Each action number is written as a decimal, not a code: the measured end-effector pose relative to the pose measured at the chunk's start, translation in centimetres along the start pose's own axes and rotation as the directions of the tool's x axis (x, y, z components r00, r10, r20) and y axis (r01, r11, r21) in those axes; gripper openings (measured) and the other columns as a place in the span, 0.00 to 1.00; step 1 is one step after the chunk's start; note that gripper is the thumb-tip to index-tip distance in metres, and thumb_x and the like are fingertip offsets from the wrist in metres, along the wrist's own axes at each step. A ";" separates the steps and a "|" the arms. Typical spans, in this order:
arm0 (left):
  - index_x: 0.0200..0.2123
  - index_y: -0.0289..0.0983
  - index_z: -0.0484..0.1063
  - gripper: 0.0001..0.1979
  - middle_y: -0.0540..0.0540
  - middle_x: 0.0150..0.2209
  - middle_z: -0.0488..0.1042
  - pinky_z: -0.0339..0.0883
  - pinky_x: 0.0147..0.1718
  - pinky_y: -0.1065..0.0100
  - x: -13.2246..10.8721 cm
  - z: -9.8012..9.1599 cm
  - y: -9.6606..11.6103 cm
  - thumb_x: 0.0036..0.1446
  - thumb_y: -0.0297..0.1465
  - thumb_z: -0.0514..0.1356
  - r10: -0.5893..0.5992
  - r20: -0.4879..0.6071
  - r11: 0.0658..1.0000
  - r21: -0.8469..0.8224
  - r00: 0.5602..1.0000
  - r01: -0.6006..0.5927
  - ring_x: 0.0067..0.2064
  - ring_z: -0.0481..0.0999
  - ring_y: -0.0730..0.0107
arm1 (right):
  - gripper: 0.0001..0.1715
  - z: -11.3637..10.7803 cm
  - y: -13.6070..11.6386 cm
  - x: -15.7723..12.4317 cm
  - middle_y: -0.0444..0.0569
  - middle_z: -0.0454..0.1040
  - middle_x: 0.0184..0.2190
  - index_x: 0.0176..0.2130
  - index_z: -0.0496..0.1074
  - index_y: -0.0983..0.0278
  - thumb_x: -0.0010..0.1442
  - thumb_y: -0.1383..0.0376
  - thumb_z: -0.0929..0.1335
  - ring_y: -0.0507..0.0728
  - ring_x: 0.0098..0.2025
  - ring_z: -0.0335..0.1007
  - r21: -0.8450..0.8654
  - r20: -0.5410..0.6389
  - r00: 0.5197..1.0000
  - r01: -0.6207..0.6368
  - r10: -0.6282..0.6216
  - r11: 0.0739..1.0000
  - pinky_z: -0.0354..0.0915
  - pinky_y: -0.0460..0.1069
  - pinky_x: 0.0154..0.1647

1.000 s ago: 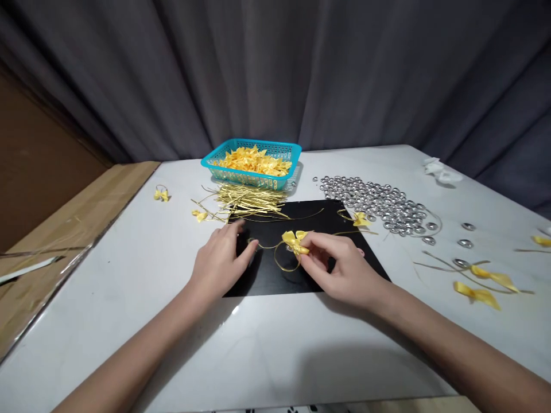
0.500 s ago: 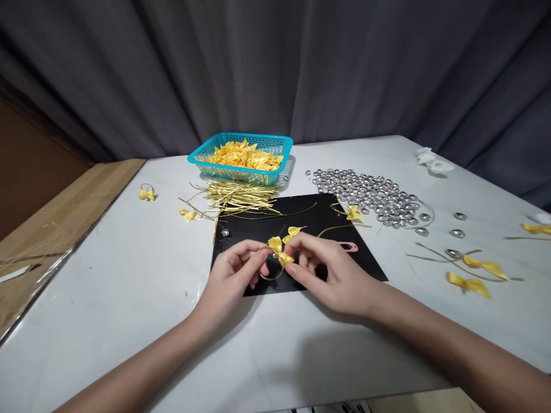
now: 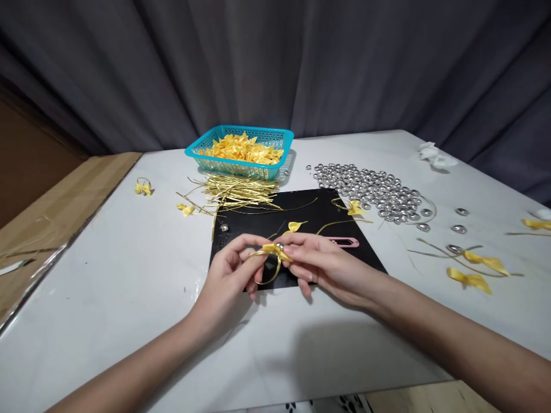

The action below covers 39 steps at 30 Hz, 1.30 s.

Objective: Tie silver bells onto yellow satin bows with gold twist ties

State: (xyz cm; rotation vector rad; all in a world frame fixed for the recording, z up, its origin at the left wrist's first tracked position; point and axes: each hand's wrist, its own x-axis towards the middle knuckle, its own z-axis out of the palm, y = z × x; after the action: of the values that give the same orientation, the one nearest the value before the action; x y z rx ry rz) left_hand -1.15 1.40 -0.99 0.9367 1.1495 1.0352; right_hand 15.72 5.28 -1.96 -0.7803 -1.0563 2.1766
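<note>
Between my hands, above the black mat (image 3: 253, 225), is a yellow ribbon bow (image 3: 271, 249) with a looped gold tie (image 3: 275, 274) hanging below it. A silver bead shows at the bow's middle, partly covered by fingers. My left hand (image 3: 237, 265) pinches the bow and tie at their left side. My right hand (image 3: 321, 261) grips the bow's right end between thumb and forefinger, its other fingers loosely curled beneath. Just beyond the fingertips another yellow bow (image 3: 295, 226) lies on the mat, partly hidden. A pink-handled tool (image 3: 350, 242) lies behind my right hand.
A turquoise basket (image 3: 189, 152) of yellow bows stands at the back, with a bundle of gold ties (image 3: 241, 192) before it. Many silver beads (image 3: 365, 186) spread at right. Loose bows (image 3: 469, 280) lie far right; a finished-looking bow (image 3: 143, 187) sits left.
The bow between my hands has turned flatter, and its tie loop now hangs open toward me. My right hand's fingers have shifted, with the lower ones extending more.
</note>
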 end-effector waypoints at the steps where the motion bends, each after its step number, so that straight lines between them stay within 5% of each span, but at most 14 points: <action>1: 0.33 0.37 0.70 0.08 0.59 0.15 0.62 0.53 0.14 0.81 0.0 0.1 0.0 0.51 0.34 0.62 -0.018 -0.011 1.000 -0.006 1.000 0.018 0.15 0.56 0.84 | 0.13 -0.1 -0.1 0.0 0.38 0.62 0.22 0.40 0.69 0.67 0.54 0.64 0.71 0.42 0.16 0.47 -0.019 -0.042 0.999 0.022 -0.023 1.000 0.65 0.39 0.15; 7: 0.30 0.36 0.68 0.12 0.58 0.13 0.64 0.54 0.13 0.81 0.0 0.4 0.0 0.46 0.36 0.66 -0.100 -0.011 0.995 -0.015 0.995 0.100 0.14 0.57 0.84 | 0.15 -0.1 -0.5 0.1 0.37 0.63 0.21 0.39 0.71 0.67 0.52 0.62 0.72 0.42 0.15 0.46 -0.170 -0.156 0.979 0.105 -0.132 0.980 0.64 0.40 0.15; 20: 0.26 0.35 0.68 0.10 0.53 0.13 0.70 0.54 0.16 0.81 -0.2 0.6 0.1 0.54 0.35 0.61 -0.167 0.031 0.985 -0.030 0.985 0.168 0.14 0.61 0.84 | 0.11 -0.4 -0.8 -0.3 0.42 0.67 0.24 0.39 0.74 0.66 0.53 0.66 0.70 0.42 0.18 0.55 0.026 -0.176 0.980 -0.094 0.098 0.995 0.62 0.37 0.15; 27: 0.25 0.35 0.68 0.09 0.52 0.18 0.73 0.59 0.19 0.79 0.0 0.4 -0.1 0.54 0.33 0.60 -0.228 0.055 0.958 -0.163 0.972 0.234 0.17 0.66 0.82 | 0.15 0.1 -0.1 -0.1 0.36 0.61 0.14 0.34 0.72 0.68 0.50 0.59 0.73 0.43 0.16 0.53 -0.257 -0.117 0.992 0.005 -0.036 0.967 0.67 0.41 0.18; 31: 0.25 0.33 0.70 0.08 0.51 0.21 0.72 0.59 0.20 0.78 0.1 0.2 -0.1 0.52 0.32 0.61 -0.228 0.097 0.967 -0.089 0.969 0.237 0.20 0.66 0.81 | 0.18 0.1 -0.2 -0.1 0.38 0.62 0.14 0.28 0.70 0.68 0.52 0.55 0.71 0.44 0.17 0.55 -0.351 -0.116 0.990 0.039 -0.085 0.936 0.67 0.41 0.19; 39: 0.21 0.36 0.67 0.15 0.51 0.20 0.69 0.54 0.21 0.74 0.1 0.1 0.2 0.55 0.39 0.57 -0.079 0.054 0.977 0.204 0.995 0.067 0.21 0.62 0.77 | 0.16 -0.1 -0.2 -0.3 0.43 0.70 0.25 0.35 0.72 0.68 0.53 0.57 0.70 0.44 0.20 0.61 -0.419 -0.109 0.991 0.023 -0.075 0.908 0.66 0.41 0.21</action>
State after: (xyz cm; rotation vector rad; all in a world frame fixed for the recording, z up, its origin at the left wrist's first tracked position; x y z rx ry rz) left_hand -1.06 1.54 -0.83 1.0710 1.2443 0.8352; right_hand 16.02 5.19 -1.79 -1.0485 -1.4835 1.8517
